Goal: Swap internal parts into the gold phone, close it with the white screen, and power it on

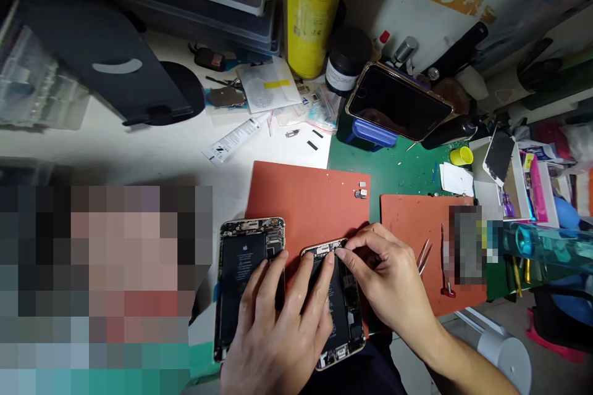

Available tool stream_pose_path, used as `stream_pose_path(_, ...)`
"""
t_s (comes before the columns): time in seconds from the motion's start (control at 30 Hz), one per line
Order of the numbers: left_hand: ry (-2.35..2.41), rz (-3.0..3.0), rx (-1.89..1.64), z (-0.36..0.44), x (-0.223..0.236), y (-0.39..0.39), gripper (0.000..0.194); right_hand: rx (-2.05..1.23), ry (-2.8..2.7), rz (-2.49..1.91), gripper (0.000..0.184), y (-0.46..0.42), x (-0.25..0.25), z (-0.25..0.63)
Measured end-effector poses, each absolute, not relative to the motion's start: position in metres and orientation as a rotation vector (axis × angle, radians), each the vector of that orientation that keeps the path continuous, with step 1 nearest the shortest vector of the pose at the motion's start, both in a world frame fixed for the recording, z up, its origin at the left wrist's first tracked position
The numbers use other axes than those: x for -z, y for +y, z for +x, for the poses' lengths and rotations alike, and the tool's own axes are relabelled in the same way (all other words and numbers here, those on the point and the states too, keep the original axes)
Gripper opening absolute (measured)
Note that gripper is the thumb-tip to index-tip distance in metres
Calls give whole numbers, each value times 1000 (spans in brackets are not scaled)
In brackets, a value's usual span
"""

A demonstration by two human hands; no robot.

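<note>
Two opened phones lie side by side, their batteries and circuit parts exposed. My left hand (pixel 278 339) spreads its fingers across both of them, some on the left phone (pixel 238 287) and others on the right phone (pixel 340 321). At the right phone's upper edge, my right hand (pixel 391 274) has thumb and forefinger pinched together near the top corner. Whatever sits between those fingertips is too small or hidden to make out. Beneath the phones is a reddish-brown mat (pixel 301 191), with small metal parts (pixel 361 193) near its upper right corner.
To the right, a second mat (pixel 403 216) carries tweezers (pixel 424 257) and a red-ended screwdriver (pixel 447 290). Behind stand a yellow spray can (pixel 312 12), a black-lidded jar (pixel 347 62) and a phone (pixel 398 102) on a blue stand. A blurred-out person (pixel 125 296) is at the left.
</note>
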State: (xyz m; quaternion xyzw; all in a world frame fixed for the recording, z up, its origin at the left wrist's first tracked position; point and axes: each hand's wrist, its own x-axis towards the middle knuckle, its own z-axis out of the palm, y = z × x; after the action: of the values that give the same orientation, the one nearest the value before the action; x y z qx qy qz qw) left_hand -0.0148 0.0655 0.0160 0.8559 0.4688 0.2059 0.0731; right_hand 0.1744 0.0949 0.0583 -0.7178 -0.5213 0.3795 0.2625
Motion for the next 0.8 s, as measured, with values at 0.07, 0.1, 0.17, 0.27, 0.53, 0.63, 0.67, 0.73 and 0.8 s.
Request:
stream_pose_path(0.07, 1407, 2570, -619, -15, -16, 65, 50, -1027, -1408, -1942, 12, 94, -58, 174)
stream_pose_path(0.1, 1406, 2566, -619, -15, -16, 65, 50, -1027, -1406, -1944, 12, 94, -58, 174)
stream_pose_path(0.17, 1405, 2563, -624, -15, -16, 65, 50, -1026, -1406, -1949, 11, 94, -58, 174)
stream_pose_path(0.27, 1400, 2571, -624, -14, -15, 66, 51, -1016, -1408, -1956, 11, 94, -58, 173)
stream_pose_path(0.53, 1388, 2584, -626, -14, -17, 66, 51, -1010, -1403, -1960, 12, 95, -59, 173)
stream_pose_path(0.63, 1388, 2573, -625, -15, -17, 65, 51, -1021, -1398, -1965, 12, 95, -59, 172)
stream_pose_path(0.67, 1389, 2568, -624, -15, -17, 65, 51, -1026, -1392, -1966, 12, 95, -59, 172)
stream_pose_path(0.73, 1390, 2563, -621, -16, -17, 65, 51, -1033, -1377, -1970, 12, 96, -59, 171)
stream_pose_path(0.8, 1387, 2560, -618, -16, -16, 65, 51, -1042, -1365, -1979, 12, 96, -59, 171)
